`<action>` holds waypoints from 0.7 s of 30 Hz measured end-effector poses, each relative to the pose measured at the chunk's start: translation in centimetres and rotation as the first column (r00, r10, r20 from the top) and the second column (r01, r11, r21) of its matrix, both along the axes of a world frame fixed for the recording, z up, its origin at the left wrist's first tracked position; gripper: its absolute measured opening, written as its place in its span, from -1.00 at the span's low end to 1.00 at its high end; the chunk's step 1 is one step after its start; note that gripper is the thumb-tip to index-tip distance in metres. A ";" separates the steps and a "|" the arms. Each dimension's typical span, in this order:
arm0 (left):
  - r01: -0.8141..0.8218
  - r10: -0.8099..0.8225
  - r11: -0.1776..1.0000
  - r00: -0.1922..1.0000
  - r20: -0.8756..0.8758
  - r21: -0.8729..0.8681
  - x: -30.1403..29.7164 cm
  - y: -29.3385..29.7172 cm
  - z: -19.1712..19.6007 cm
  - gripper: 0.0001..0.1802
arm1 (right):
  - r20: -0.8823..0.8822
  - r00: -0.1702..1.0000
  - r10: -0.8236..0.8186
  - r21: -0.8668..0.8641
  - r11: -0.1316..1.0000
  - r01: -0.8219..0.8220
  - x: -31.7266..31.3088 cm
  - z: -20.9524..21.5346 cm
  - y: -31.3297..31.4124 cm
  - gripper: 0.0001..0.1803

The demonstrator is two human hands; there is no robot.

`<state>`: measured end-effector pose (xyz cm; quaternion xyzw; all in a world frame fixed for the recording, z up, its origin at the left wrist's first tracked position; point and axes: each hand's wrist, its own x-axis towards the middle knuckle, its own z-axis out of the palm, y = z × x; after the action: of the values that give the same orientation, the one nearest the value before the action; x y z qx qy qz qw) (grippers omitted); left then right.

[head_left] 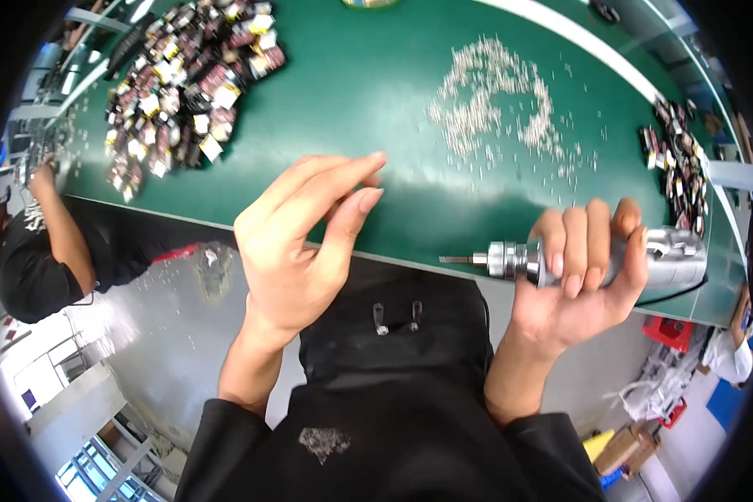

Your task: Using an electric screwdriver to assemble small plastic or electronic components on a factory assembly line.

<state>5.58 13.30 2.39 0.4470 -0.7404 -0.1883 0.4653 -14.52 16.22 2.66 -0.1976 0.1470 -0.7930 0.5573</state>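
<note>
My right hand point(584, 272) is wrapped palm up around a silver electric screwdriver point(676, 258) just over the table's near edge. Its thin bit points left toward my other hand. To the left, my left hand point(297, 238) hovers above the same edge, thumb and fingers curved toward each other with a small gap between the tips. I see nothing between them. Beyond my hands, many small silver screws or pins point(473, 113) lie scattered on the green table point(351, 100).
A large heap of small dark parts with pink, white and yellow labels point(197, 92) covers the table's far left. Similar parts point(684, 167) lie along the right edge. At left, another person's arm point(65, 222) reaches to the table. A red crate point(668, 333) stands below at right.
</note>
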 end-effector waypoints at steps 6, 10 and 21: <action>-0.261 0.256 0.965 0.959 0.122 0.028 5.7 -12.6 3.4 -0.77 | 0.023 0.996 -0.081 0.214 0.974 0.074 0.4 -2.5 0.5 -0.88; -0.359 0.405 0.914 0.834 0.375 -0.189 11.7 -24.2 3.4 -0.86 | 0.082 0.997 0.007 0.180 0.983 -0.022 1.4 -2.7 1.0 -0.89; -0.531 0.388 0.845 0.529 0.755 -0.063 6.6 -36.4 -2.0 -0.62 | 0.065 0.995 0.082 0.183 0.979 -0.093 1.1 -3.1 0.1 -0.87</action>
<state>12.15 -23.10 0.41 0.7017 -0.6991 0.0763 0.1139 -13.45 16.35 -0.39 -0.1282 0.1956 -0.7559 0.6115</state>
